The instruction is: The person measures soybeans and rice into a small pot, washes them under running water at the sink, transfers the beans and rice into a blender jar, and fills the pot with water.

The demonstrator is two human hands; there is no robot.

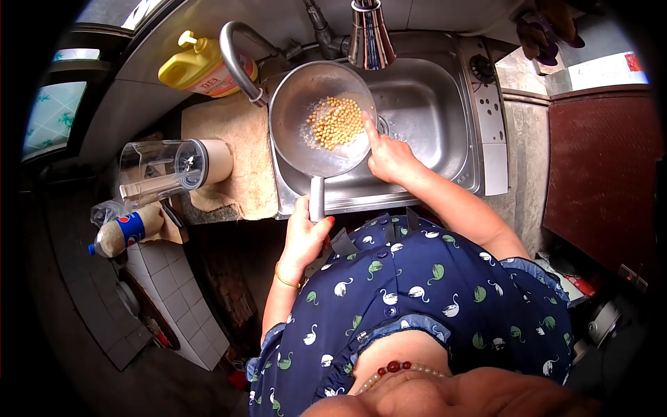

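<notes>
A round metal pan (292,142) with a grey handle is held over the left part of the steel sink (438,132). Yellow beans (335,123) lie in it, with some clear liquid around them. My left hand (306,235) is wrapped round the pan's handle at the sink's front edge. At the pan's right rim is my right hand (389,156), its index finger stretched out toward the beans and the other fingers curled. The curved faucet (240,59) ends beside the pan's upper left rim.
A blender (167,167) lies on its side by a tan cloth (229,118) left of the sink. Behind the cloth stands a yellow pump bottle (201,66). A blue-labelled bottle (128,231) lies at the left. A metal fixture (372,38) hangs above the sink.
</notes>
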